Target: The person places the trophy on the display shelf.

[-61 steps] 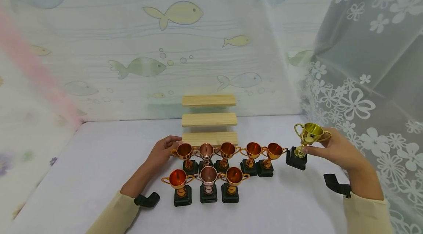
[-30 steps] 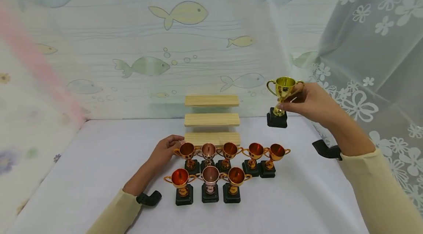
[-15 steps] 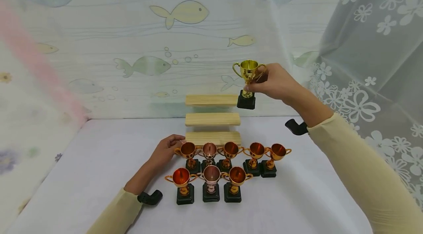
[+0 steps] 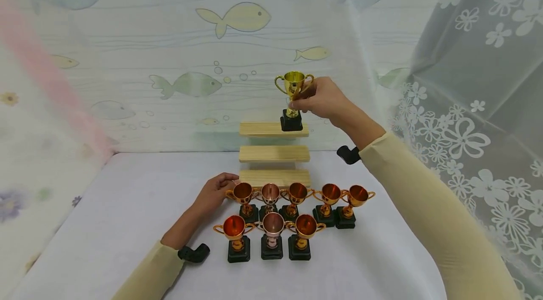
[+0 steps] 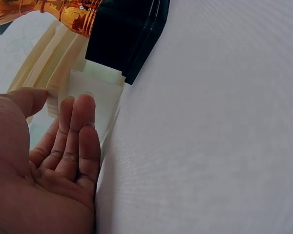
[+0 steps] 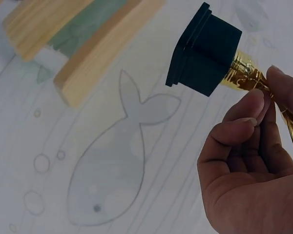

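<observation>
My right hand (image 4: 324,97) pinches a gold trophy cup (image 4: 293,84) by its stem, between thumb and fingers. The trophy is upright, and its black base (image 6: 207,48) overlaps the top step of a small wooden stand (image 4: 274,153) in the head view; in the right wrist view wall shows between the base and the planks. Beside the stand's lower left end is my left hand (image 4: 215,191). Its thumb (image 5: 36,100) touches a plank's end, and the nearly straight fingers (image 5: 83,117) lie along the pale side panel (image 5: 107,95).
In front of the stand several bronze-coloured trophies (image 4: 306,226) stand in two rows on the white tablecloth (image 4: 373,262). One row (image 4: 331,194) extends right of the stand. Fish-patterned cloth (image 4: 182,31) hangs behind, with a sheer flowered curtain (image 4: 479,116) at the right.
My right hand has lifted the gold trophy from the table's right side and carried it left to the stand's top step. The left hand has stayed at the stand.
</observation>
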{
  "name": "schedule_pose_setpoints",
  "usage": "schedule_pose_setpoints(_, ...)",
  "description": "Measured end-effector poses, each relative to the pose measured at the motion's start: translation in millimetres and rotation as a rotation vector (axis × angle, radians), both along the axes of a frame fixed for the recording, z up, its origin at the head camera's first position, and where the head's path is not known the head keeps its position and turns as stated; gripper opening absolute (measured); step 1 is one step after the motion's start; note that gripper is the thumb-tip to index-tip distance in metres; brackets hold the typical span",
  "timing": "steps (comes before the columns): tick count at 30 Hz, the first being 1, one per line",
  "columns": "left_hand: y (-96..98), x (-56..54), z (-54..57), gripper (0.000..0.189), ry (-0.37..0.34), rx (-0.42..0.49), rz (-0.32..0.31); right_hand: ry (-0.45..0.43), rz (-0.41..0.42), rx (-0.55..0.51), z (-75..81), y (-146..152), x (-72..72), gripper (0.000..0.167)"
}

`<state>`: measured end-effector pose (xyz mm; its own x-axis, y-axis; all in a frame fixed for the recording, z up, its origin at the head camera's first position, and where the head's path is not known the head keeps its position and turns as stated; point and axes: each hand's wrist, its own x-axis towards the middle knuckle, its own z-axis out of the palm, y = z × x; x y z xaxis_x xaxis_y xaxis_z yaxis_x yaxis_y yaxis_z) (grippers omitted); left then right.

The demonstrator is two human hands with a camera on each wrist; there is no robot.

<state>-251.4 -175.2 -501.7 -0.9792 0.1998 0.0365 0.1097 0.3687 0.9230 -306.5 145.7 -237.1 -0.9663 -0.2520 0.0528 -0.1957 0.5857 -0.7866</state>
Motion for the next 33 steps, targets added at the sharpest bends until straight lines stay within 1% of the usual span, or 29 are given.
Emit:
schedule_pose_setpoints(5, 1.3, 1.0, -1.5, 0.033, -0.008, 0.034, -0.017, -0.012, 0.019, -0.027, -5.5, -16.5, -6.5, 0.027)
schedule_pose_setpoints(9, 7.3, 9.0, 9.6, 0.032, -0.009, 0.04, -0.025, -0.023, 0.017, -0.024, -12.0, -27.1, -9.1, 0.027)
schedule_pose_setpoints(12, 11.2, 18.2, 24.1, 0.031, -0.001, 0.05, -0.038, -0.034, 0.019, -0.026, -15.7, -34.4, -11.0, 0.026)
schedule_pose_setpoints(14, 12.1, 22.2, 30.1, 0.031, 0.0, 0.053, -0.044, -0.039, 0.018, -0.037, -16.8, -38.9, -13.3, 0.026)
schedule_pose_setpoints(16, 12.3, 23.5, 32.6, 0.03, -0.001, 0.051, -0.046, -0.042, 0.008, -0.048, -18.0, -43.6, -16.4, 0.025)
schedule_pose_setpoints(19, 11.4, 19.8, 25.1, 0.029, -0.01, 0.042, -0.036, -0.047, -0.011, -0.061, -19.9, -51.3, -20.9, 0.025)
schedule_pose_setpoints(23, 8.3, 11.9, 6.1, 0.031, -0.002, 0.022, -0.009, -0.059, -0.019, -0.08, -23.7, -62.1, -25.1, 0.026)
schedule_pose_setpoints(25, 6.7, 10.6, 0.8, 0.031, 0.008, 0.012, 0.003, -0.062, -0.018, -0.087, -25.7, -66.9, -26.2, 0.027)
schedule_pose_setpoints(27, 5.8, 10.7, -1.4, 0.031, 0.015, 0.009, 0.012, -0.067, -0.021, -0.097, -27.8, -70.7, -27.4, 0.029)
schedule_pose_setpoints(33, 4.3, 14.1, -2.9, 0.029, 0.015, 0.014, 0.016, -0.1, -0.037, -0.126, -32.0, -78.5, -31.3, 0.032)
